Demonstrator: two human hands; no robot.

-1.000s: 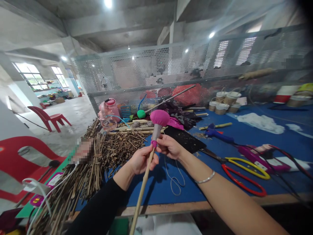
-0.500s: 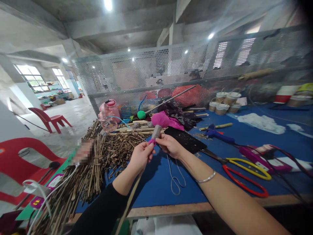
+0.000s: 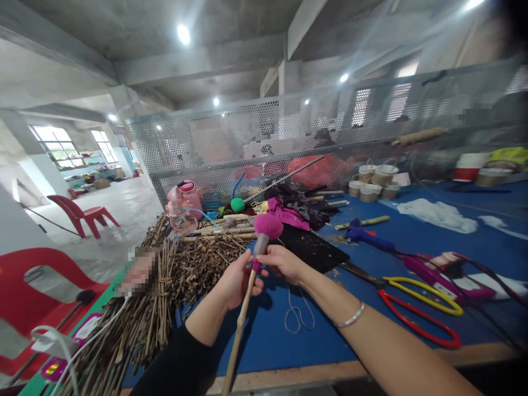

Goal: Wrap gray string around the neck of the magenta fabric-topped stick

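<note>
Held upright before me is a wooden stick (image 3: 238,324) with a round pink cloth-covered head (image 3: 268,225). Below the head its neck is wrapped in grey (image 3: 260,246), ending in a ruffled magenta edge (image 3: 256,265). My left hand (image 3: 237,280) cradles the stick just under that edge, fingers curled behind it and thumb alongside. The thumb and fingers of my right hand (image 3: 282,261) are closed at the grey neck. Thin grey cord (image 3: 297,322) hangs in a loop under my right hand; its end at the fingers is hidden.
Dry twigs (image 3: 165,313) lie heaped at left. Scissors (image 3: 421,308) with red and yellow handles, a blue glue gun (image 3: 367,234) and a purple power strip (image 3: 437,275) lie at right. A green yarn ball (image 3: 237,205) and a perforated metal screen (image 3: 231,137) stand behind.
The pink head has moved slightly down in view, and the stick now shows along its length. My left fingers have loosened from a tight pinch to a curl behind the stick.
</note>
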